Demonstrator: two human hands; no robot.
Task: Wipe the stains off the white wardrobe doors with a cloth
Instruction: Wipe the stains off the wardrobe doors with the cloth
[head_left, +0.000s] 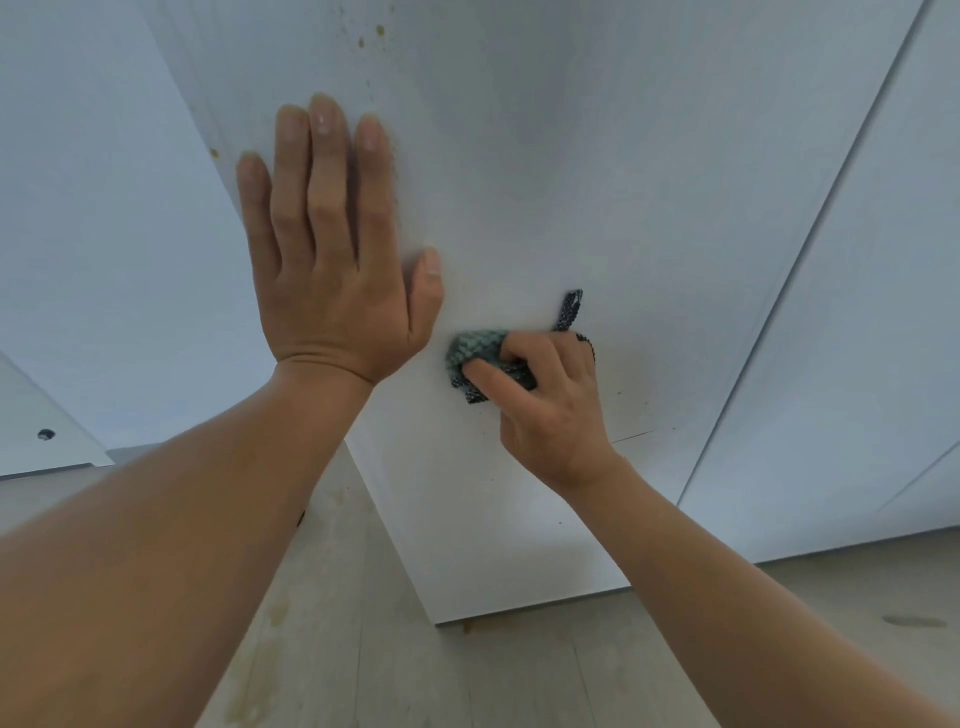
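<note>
Two hands on the flat white wardrobe door (597, 182), mid-wipe: right hand (550, 400) clutching a bunched dark green woven cloth (474, 353) against its middle, left hand (332, 260) braced flat, fingers straight, near its left edge. Farther up, brown specks (380, 30) unwiped, likely needing an upward reach.

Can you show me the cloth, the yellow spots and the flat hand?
cloth (475, 351): head view, bunched green part at its left end.
yellow spots (381, 30): head view, the biggest spot, up high.
left hand (337, 291): head view, back of the hand.
</note>
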